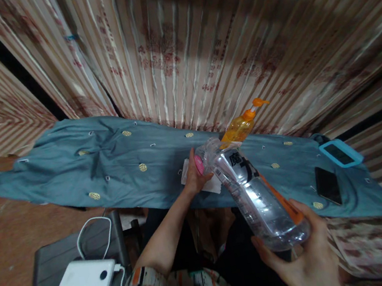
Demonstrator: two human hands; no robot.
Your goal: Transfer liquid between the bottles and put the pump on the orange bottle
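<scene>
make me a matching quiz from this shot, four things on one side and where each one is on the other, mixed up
Things:
1. clear plastic bottle
2. orange pump bottle
3. white power bank
4. black phone

Places:
A. lying flat on the blue cloth, near its right end
B. on the grey surface at lower left, with a white cable plugged in
C. held tilted in the right hand, the left hand at its pink cap
D. on the blue cloth, behind the clear bottle's top

Pairs: 1-C, 2-D, 3-B, 4-A
</scene>
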